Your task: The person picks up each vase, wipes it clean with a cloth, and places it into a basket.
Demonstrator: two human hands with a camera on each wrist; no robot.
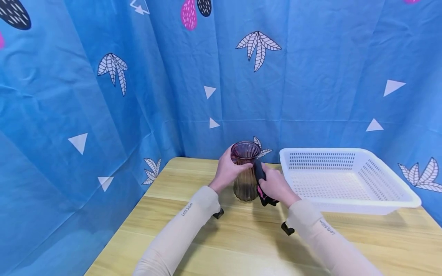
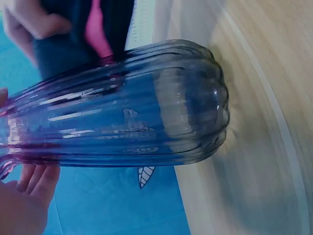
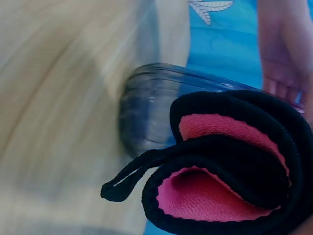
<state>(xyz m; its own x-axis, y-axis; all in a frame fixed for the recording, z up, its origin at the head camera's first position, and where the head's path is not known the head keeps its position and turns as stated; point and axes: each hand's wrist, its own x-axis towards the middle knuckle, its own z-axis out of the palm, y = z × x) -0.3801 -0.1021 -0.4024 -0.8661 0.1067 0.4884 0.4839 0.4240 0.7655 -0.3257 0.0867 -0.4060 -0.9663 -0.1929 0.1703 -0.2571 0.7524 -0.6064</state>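
Observation:
A ribbed glass vase (image 1: 246,186), purple at the flared rim and smoky toward the scalloped base, stands upright in the head view. My left hand (image 1: 228,170) grips it around the neck, thumb across the front. In my right hand (image 1: 276,186) is a folded black cloth (image 1: 265,195) with a pink lining, held against the vase's right side. The right wrist view shows the cloth's rolled folds (image 3: 215,200) and its hanging loop, with part of the vase (image 3: 146,107) hidden behind. In the left wrist view, the vase (image 2: 146,107) has its base close to the table.
A white perforated plastic basket (image 1: 345,203) sits to the right on the wooden table (image 1: 241,241). Blue patterned curtain (image 1: 310,76) hangs behind the table and along its left side. Small black clips (image 1: 287,229) show by both sleeves.

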